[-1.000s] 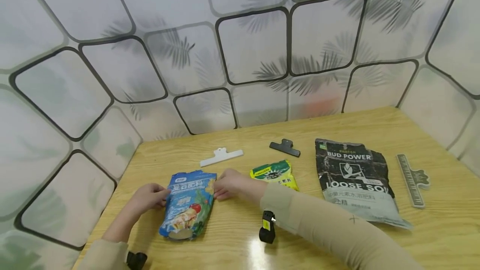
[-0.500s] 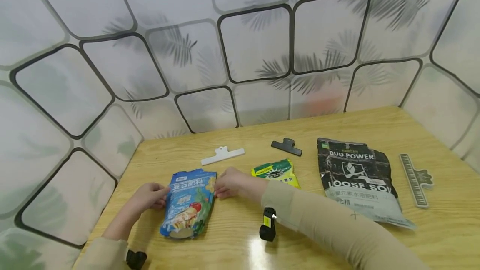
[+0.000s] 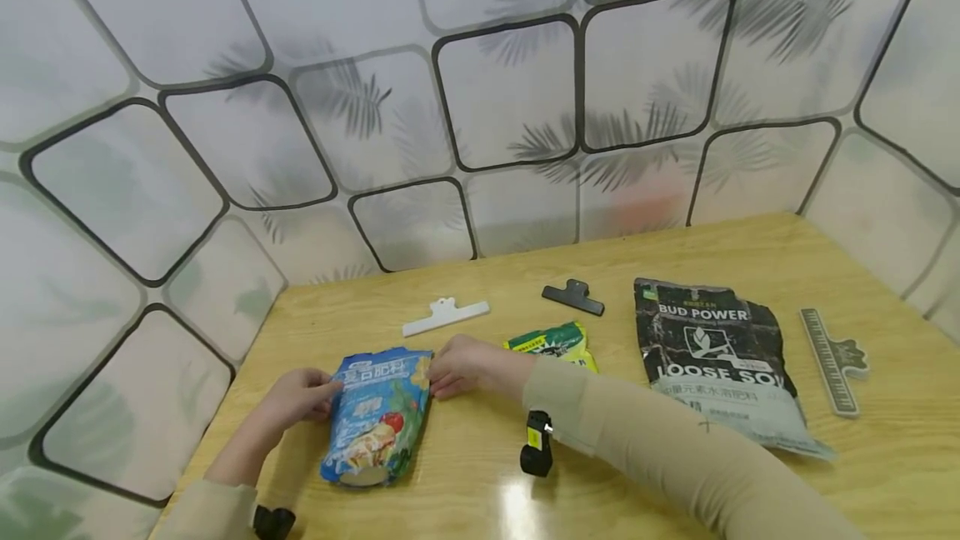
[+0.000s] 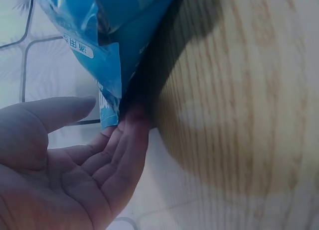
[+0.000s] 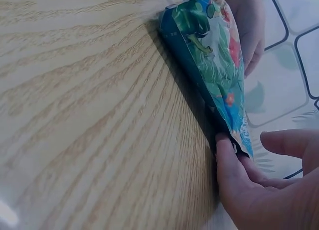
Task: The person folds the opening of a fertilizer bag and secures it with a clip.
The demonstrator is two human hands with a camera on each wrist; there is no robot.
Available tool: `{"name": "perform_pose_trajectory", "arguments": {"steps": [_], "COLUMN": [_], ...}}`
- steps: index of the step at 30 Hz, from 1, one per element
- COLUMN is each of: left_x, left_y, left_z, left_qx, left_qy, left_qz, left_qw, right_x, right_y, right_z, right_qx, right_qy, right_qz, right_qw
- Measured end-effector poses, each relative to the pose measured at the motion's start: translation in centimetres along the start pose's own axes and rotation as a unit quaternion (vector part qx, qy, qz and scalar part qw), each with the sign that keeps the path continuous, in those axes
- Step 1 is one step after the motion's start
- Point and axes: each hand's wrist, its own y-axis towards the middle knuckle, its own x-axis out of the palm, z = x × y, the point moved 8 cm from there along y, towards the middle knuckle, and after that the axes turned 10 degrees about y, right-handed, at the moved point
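Observation:
A blue fertilizer bag (image 3: 378,415), printed with vegetables and fruit, lies on the wooden table at the left. My left hand (image 3: 296,397) is at its upper left edge. In the left wrist view, the fingers of my left hand (image 4: 75,175) reach to the bag's blue corner (image 4: 112,75), with the thumb apart from it. At the opposite edge is my right hand (image 3: 461,367). Fingertips of my right hand (image 5: 264,185) touch the underside of the bag's corner (image 5: 219,75) in the right wrist view, while the thumb stands clear.
Behind the bag lie a white clip (image 3: 446,317) and a black clip (image 3: 573,297). A green-yellow packet (image 3: 555,342) is partly covered by the right forearm. Farther right are a black-and-grey bag (image 3: 708,357) and a grey clip with ruler marks (image 3: 831,363).
Both hands stay at the bag's sides. The bag's top edge appears slightly lower in the head view, partly from a small shift of the camera.

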Motion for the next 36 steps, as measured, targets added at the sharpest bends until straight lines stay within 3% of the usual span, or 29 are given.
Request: {"name": "perform_pose_trajectory", "arguments": {"steps": [15,24,36], "left_x": [-0.8,-1.0,-1.8], "left_y": [0.0,0.1,0.0], "left_z": [0.2,-0.1,0.6], "left_qx": [0.018,0.015,0.033], "left_qy": [-0.017,-0.022,-0.015], "left_qz": [0.015,0.023,0.016], "left_qw": [0.9996,0.9994,0.9992], "right_x": [0.1,0.2,-0.2], "right_y": [0.4,0.0,0.2], "right_z": [-0.3,-0.8,-1.0], "right_qx": [-0.009,-0.040,-0.059], "right_qy": [0.013,-0.003,-0.008], "right_qz": [0.005,-0.006,0.032], "right_qw": [0.9999,0.9992,0.9978]}}
